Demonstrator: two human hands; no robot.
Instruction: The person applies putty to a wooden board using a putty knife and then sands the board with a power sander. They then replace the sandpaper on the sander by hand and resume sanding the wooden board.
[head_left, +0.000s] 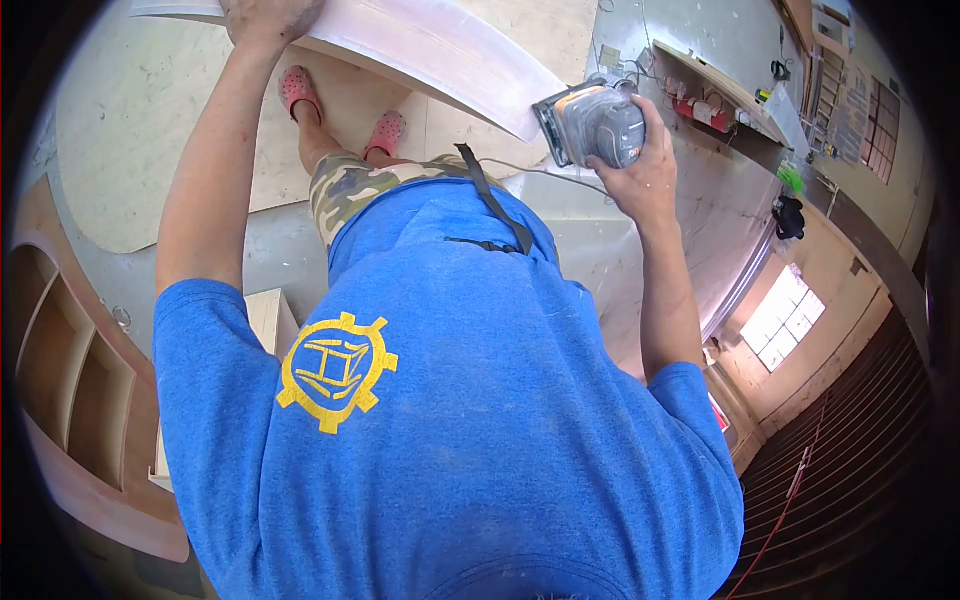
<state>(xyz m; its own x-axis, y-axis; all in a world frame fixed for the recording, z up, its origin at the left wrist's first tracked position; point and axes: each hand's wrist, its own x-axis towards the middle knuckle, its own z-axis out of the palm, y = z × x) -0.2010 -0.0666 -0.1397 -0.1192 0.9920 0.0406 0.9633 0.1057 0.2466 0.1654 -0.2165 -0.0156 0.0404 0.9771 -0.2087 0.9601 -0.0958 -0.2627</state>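
Note:
My right hand point(640, 165) is closed around the grey and orange body of an electric sander point(598, 125). The sander is tilted, with its flat rectangular pad against the right end of a curved, pale wooden panel point(420, 58). At the top edge of the view, my left hand point(270, 15) grips the same panel near its left part; its fingertips are cut off by the frame. The panel's broad face looks whitish and pinkish, and its edge arcs down toward the sander. A cord point(550, 174) runs behind my body near the sander.
Large plywood sheets point(150, 150) lie on the floor under my feet in pink clogs point(298, 88). To the left stands a curved wooden shelf unit point(125, 375). A bench point(720, 90) with red items stands at upper right, and a window point(783, 318) is farther right.

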